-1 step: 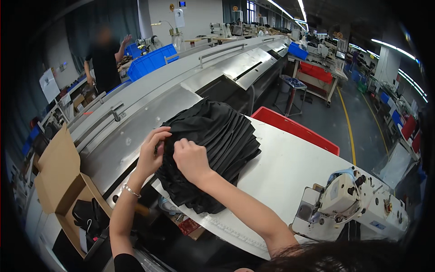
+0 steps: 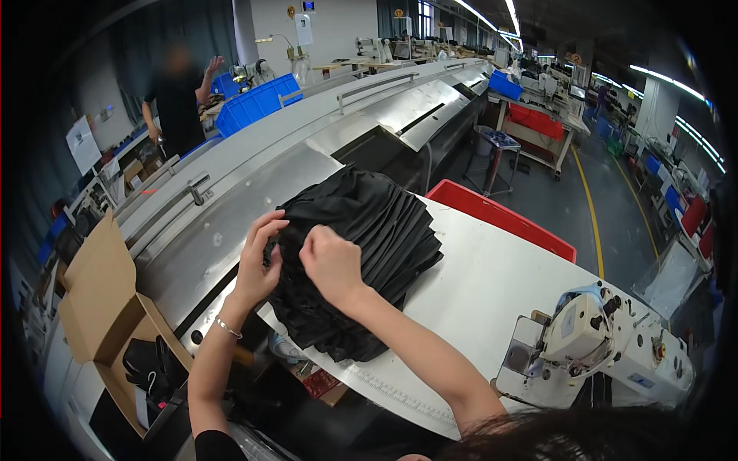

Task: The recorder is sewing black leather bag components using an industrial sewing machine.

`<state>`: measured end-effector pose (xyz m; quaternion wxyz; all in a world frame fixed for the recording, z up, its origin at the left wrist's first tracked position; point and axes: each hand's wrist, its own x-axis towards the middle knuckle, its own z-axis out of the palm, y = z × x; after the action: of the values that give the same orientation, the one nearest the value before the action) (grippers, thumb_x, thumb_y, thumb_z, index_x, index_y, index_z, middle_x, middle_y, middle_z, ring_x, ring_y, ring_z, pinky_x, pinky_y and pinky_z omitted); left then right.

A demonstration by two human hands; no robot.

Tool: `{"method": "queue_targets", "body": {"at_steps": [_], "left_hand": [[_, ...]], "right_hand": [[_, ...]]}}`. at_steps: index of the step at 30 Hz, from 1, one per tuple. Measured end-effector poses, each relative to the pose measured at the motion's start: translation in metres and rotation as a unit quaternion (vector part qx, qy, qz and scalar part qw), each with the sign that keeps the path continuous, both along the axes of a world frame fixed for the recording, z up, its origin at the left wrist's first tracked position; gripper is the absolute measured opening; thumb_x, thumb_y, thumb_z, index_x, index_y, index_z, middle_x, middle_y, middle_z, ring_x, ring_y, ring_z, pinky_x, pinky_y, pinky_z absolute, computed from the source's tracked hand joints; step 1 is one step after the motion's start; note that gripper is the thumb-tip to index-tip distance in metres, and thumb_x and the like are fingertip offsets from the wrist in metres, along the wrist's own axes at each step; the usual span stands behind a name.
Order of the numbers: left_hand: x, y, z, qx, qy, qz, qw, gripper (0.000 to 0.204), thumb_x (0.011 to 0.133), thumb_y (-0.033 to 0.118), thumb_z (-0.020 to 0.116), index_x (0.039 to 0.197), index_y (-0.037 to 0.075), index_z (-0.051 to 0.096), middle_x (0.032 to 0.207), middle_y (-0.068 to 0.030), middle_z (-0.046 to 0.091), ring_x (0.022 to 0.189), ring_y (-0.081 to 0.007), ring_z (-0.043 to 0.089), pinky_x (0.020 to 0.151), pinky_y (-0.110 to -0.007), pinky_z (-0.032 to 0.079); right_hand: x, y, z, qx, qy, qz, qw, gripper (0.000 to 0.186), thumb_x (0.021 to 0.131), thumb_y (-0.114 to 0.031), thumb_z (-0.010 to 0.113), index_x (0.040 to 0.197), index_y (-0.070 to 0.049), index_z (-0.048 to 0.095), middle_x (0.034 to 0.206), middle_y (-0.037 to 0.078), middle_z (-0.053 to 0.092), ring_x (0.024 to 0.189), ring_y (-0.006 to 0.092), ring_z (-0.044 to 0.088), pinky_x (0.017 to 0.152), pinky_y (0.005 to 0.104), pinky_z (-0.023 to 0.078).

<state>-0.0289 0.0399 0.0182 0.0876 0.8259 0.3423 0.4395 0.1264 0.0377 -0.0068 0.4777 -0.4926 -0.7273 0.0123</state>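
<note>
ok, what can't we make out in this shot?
Head view, all:
Right hand: its back hides any grip on the black fabric stack.
That stack's underside: covered by its own layers.
Red bin: near side behind the white table.
Black items in the cardboard box: too dark to identify.
Co-worker: head blurred.

left sleeve (image 2: 217,446): black | bracelet (image 2: 228,328): slim, silver, left wrist (image 2: 237,306) | hair (image 2: 569,436): dark | fingers (image 2: 266,228): bare
</note>
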Motion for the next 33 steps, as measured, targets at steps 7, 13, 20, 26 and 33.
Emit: {"method": "queue_targets", "body": {"at_steps": [7, 13, 20, 26, 33], "left_hand": [[0.023, 0.005, -0.006, 0.094, 0.194, -0.032, 0.976, 0.037, 0.072, -0.003, 0.052, 0.108, 0.006, 0.055, 0.115, -0.01, 0.058, 0.103, -0.0273, 0.056, 0.1, -0.042, 0.036], [0.051, 0.021, 0.008, 0.041, 0.155, 0.024, 0.987, 0.038, 0.08, 0.008, 0.061, 0.117, 0.015, 0.055, 0.078, -0.0055, 0.059, 0.075, -0.0241, 0.059, 0.066, -0.034, 0.047], [0.045, 0.041, 0.004, 0.009, 0.288, 0.063, 0.955, 0.025, 0.09, 0.031, 0.052, 0.109, 0.016, 0.061, 0.083, -0.0093, 0.063, 0.079, -0.029, 0.061, 0.068, -0.039, 0.049], [0.06, 0.052, 0.02, -0.039, 0.316, 0.117, 0.941, 0.021, 0.088, 0.026, 0.056, 0.088, 0.008, 0.067, 0.084, -0.0117, 0.065, 0.08, -0.0312, 0.062, 0.067, -0.04, 0.049], [0.167, -0.096, 0.0, -0.169, 0.076, -0.289, 0.939, 0.009, 0.083, 0.006, 0.064, 0.089, 0.001, 0.068, 0.078, -0.0081, 0.061, 0.066, -0.0184, 0.057, 0.06, -0.028, 0.044]], "right_hand": [[0.065, 0.014, -0.006, -0.296, 0.616, 0.283, 0.673, 0.014, 0.09, -0.014, 0.048, 0.093, -0.003, 0.058, 0.093, 0.007, 0.062, 0.086, 0.0152, 0.059, 0.081, 0.0319, 0.046], [0.084, 0.039, 0.004, -0.199, 0.625, 0.197, 0.728, 0.014, 0.093, -0.016, 0.048, 0.095, -0.004, 0.056, 0.095, 0.006, 0.062, 0.089, 0.0168, 0.059, 0.083, 0.0318, 0.045], [0.266, -0.013, 0.155, 0.202, 0.579, 0.182, 0.769, 0.027, 0.096, -0.017, 0.04, 0.111, 0.001, 0.055, 0.113, 0.012, 0.061, 0.105, 0.0218, 0.058, 0.095, 0.0357, 0.044], [0.213, -0.116, 0.109, 0.094, 0.257, 0.009, 0.962, 0.013, 0.093, -0.013, 0.052, 0.088, -0.003, 0.057, 0.076, -0.005, 0.049, 0.07, 0.0016, 0.042, 0.064, 0.0184, 0.036], [0.156, -0.291, -0.08, -0.115, -0.215, -0.032, 0.969, 0.027, 0.068, -0.009, 0.057, 0.092, 0.001, 0.059, 0.098, 0.01, 0.06, 0.083, 0.0232, 0.054, 0.073, 0.035, 0.045]]}}
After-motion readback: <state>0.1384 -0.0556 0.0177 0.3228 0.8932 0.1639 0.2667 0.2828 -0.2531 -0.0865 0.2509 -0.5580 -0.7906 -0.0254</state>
